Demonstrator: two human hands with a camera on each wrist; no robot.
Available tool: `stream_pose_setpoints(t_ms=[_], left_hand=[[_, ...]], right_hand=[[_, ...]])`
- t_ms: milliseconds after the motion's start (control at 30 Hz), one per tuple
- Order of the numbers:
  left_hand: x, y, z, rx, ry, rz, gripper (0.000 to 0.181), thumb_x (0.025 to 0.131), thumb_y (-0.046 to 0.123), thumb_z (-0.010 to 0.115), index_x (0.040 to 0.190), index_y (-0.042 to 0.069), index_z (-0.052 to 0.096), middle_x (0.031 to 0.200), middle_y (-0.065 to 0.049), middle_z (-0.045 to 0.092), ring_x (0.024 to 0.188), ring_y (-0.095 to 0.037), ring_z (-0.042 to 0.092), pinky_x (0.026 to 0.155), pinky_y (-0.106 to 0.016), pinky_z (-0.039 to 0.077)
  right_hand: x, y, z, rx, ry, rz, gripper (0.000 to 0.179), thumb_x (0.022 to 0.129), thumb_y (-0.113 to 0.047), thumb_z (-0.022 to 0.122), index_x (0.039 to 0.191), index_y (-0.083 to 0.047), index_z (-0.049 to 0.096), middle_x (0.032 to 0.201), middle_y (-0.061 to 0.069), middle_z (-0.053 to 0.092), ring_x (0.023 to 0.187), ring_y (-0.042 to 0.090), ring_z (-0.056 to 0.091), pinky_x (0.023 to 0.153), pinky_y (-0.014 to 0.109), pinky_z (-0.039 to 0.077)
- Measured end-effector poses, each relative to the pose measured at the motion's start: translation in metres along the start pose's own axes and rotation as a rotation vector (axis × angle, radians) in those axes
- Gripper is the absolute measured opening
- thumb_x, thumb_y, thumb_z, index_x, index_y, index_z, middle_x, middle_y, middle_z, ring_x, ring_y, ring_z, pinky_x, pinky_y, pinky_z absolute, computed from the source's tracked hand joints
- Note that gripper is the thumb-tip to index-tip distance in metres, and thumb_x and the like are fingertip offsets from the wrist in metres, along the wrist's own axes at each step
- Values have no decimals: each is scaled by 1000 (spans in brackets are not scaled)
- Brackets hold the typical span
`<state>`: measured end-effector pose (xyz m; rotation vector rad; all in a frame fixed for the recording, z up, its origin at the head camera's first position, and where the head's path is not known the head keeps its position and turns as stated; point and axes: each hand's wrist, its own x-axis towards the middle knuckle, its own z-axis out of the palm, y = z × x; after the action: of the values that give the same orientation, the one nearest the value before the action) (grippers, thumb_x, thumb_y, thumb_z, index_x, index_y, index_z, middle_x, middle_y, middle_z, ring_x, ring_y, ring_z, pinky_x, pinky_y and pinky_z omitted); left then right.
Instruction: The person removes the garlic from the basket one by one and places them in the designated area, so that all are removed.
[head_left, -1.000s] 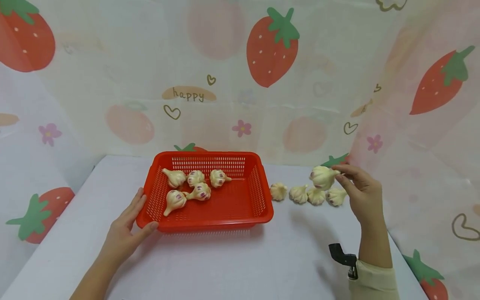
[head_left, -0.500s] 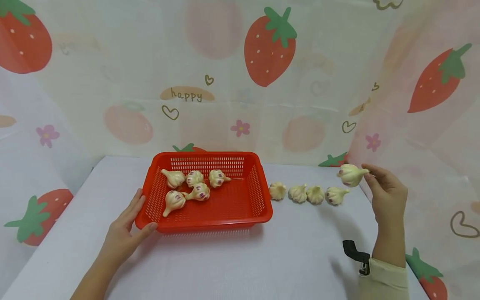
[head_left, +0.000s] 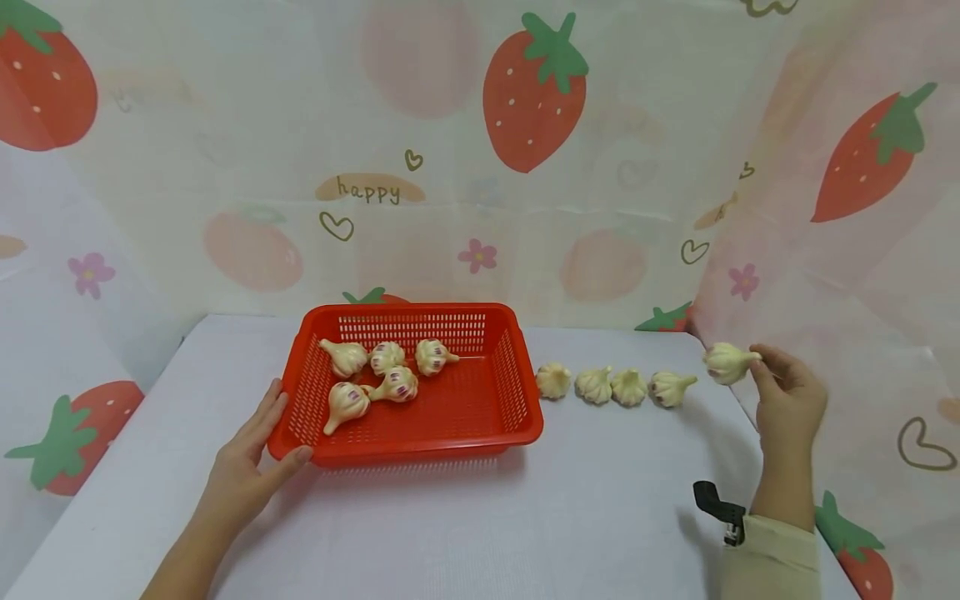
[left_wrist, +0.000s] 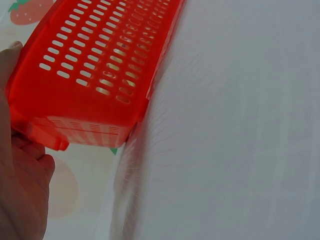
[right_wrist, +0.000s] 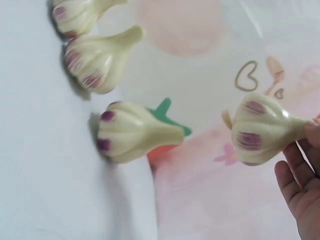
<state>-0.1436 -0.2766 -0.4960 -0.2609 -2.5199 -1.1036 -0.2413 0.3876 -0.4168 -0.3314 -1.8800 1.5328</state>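
In the head view my right hand pinches a garlic bulb by its stem, raised beyond the right end of a row of bulbs. The right wrist view shows this bulb's purple-streaked base, with the stem between thumb and fingertips. Several more garlic bulbs lie on the table to the right of a red plastic basket. Inside the basket, toward its left half, several bulbs lie loosely. My left hand holds the basket's front left corner, thumb at the front and fingers along the left side.
A white cloth covers the table. Behind it and at both sides hangs a strawberry-printed curtain. The table's right edge runs below the raised bulb. A black wrist camera mount sticks out beside the right sleeve.
My right hand has carried its garlic bulb rightward, away from above the row, and lowered it slightly in the last half second. The left hand and basket have stayed in place.
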Motion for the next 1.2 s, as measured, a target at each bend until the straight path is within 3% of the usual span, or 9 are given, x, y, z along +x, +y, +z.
stream_pose_setpoints(t_ms=[133,267,367,500,600,667,933,1200], left_hand=[[0,1,-1,11,-8,-16,87,91,29,80,162,19,30,170,5,24,148,12,18,98,2,24],[0,2,-2,15,-12,-19,87,91,30,79,162,20,30,170,2,25,149,11,18,97,2,25],[0,1,-2,7,-6,-11,88,90,28,80,162,19,30,170,2,25,149,11,18,98,3,24],[0,0,-1,-6,0,-3,88,89,26,81,162,18,31,169,2,26,149,11,19,100,3,24],[0,0,-1,-2,-2,-8,88,90,26,81,162,19,31,169,0,26,148,12,18,99,3,25],[0,0,0,1,-2,-12,88,90,27,81,162,19,31,169,0,27,148,12,19,99,3,25],[0,-2,0,-29,9,5,88,88,22,83,161,17,33,169,-2,28,149,11,20,101,3,25],[-1,-4,1,-48,20,25,88,87,18,83,160,15,35,169,1,28,150,9,21,104,2,24]], right_hand=[[1,16,0,-194,3,43,26,97,-16,72,121,-7,75,107,-12,74,88,-3,62,76,7,48],[1,29,0,-388,-1,15,29,99,-21,69,123,-6,74,116,2,76,91,-7,58,76,7,45],[1,37,1,-449,0,4,29,100,-20,68,124,-5,74,121,12,74,93,-9,56,77,6,44],[1,46,2,-375,-7,96,30,99,-17,67,126,-4,72,103,-1,74,89,-7,57,76,8,45],[1,52,1,-286,-4,168,31,98,-14,70,126,-3,71,89,-19,66,84,-7,59,73,7,47],[1,57,1,-256,-2,191,31,96,-13,72,125,-2,72,86,-24,64,81,-8,59,70,6,48],[0,67,3,-333,-34,239,35,97,-22,71,128,-5,70,98,-14,69,89,-5,58,76,8,47],[1,75,2,-341,-31,243,37,98,-23,70,130,-5,69,94,-16,65,81,-7,57,68,6,50]])
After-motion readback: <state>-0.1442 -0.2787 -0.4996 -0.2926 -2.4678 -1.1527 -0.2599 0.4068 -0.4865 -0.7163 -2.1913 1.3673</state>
